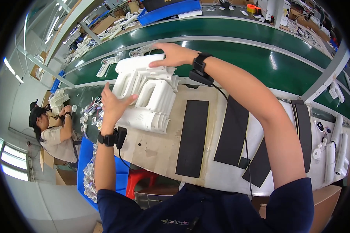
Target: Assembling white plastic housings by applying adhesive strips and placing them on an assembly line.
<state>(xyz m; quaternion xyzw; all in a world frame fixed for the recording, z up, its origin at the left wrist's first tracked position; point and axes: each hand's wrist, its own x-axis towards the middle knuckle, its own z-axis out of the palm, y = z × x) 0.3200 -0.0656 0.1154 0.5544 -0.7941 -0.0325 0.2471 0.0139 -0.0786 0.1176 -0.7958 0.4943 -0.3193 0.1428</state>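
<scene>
A stack of white plastic housing shells (153,93), with long rounded openings and ribbed ends, lies at the far left part of the work table. My left hand (114,104) is at the stack's left side, fingers stretched out and thumb spread over the near shells. Across the far end reaches my right hand (175,56); its thumb touches the top shell and its fingers are spread apart from the thumb. Both wrists wear black straps with a small box and cable. The undersides of the shells are hidden.
Dark foam strips (192,138) lie on the table's middle and right. White tubular parts (341,155) rest at the right end. Beyond runs a green conveyor (237,64). A blue bin (81,171) holds small parts at left, near a red stool (138,180). A co-worker (60,136) works further left.
</scene>
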